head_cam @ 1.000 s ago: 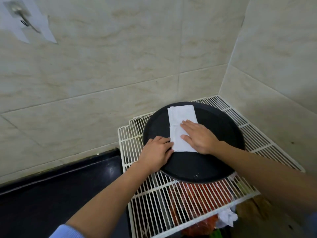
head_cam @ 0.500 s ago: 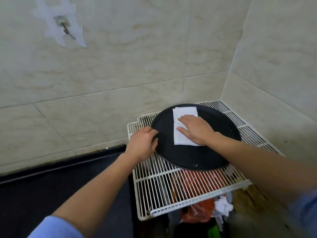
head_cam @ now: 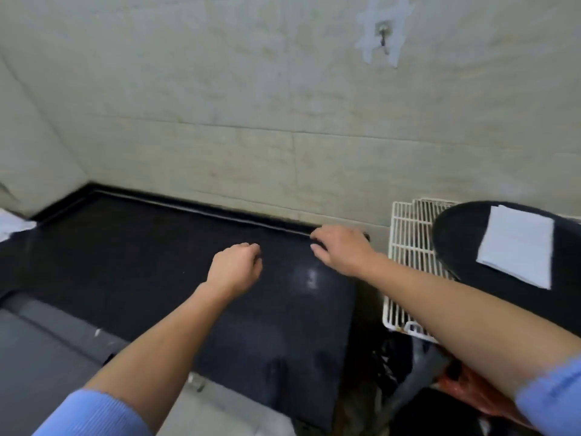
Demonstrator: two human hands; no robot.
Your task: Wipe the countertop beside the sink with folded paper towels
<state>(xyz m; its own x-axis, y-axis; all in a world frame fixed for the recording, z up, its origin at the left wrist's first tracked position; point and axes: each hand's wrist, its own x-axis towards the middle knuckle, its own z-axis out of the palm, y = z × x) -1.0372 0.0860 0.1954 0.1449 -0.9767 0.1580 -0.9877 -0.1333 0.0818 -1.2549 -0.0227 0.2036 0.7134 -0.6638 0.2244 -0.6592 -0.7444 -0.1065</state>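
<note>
Countertop (head_cam: 141, 253) beneath seemingly empty left hand (head_cam: 234, 265), right hand (head_cam: 341, 251).

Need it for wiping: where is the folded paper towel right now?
Head view, far right: the folded paper towel lies on the round black tray atop the white wire rack.

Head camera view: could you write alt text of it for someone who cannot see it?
A person's left hand and right hand reach out, both holding nothing, over a black countertop against a tiled wall. To the right, a folded white paper towel lies on a round black tray set on a white wire rack.
</note>
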